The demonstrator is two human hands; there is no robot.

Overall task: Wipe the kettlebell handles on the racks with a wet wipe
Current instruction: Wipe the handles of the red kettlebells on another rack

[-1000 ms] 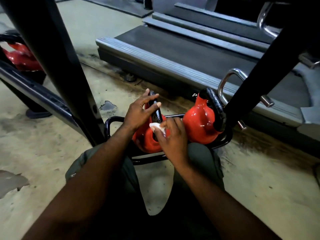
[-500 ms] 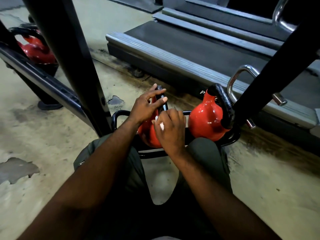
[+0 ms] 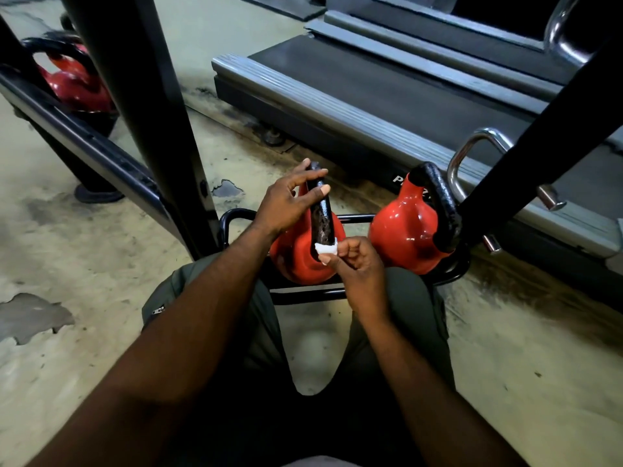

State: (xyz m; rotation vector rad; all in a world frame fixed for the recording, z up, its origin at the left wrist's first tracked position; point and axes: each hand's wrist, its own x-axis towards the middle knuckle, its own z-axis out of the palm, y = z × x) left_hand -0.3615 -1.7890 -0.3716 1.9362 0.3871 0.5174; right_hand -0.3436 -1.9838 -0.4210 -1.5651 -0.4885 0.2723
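Note:
Two red kettlebells sit on a low black rack (image 3: 305,293) in front of my knees. On the nearer kettlebell (image 3: 298,256), my left hand (image 3: 286,203) holds the top of the black handle (image 3: 320,214) with thumb and fingers. My right hand (image 3: 354,264) pinches a small white wet wipe (image 3: 325,248) against the lower end of that handle. The second kettlebell (image 3: 403,230) stands to the right, its black handle (image 3: 441,203) untouched. A third red kettlebell (image 3: 72,82) rests on another rack at the far left.
Black slanted frame bars (image 3: 135,96) cross the left of the view and another bar (image 3: 539,136) crosses the right. A treadmill deck (image 3: 387,96) lies just behind the rack, with a chrome handle (image 3: 472,153) beside it. The worn concrete floor (image 3: 84,264) spreads on both sides.
My right hand has slid the wipe down the handle toward its lower end, uncovering the handle's middle. My left hand stays at the handle's top. The view has shifted slightly.

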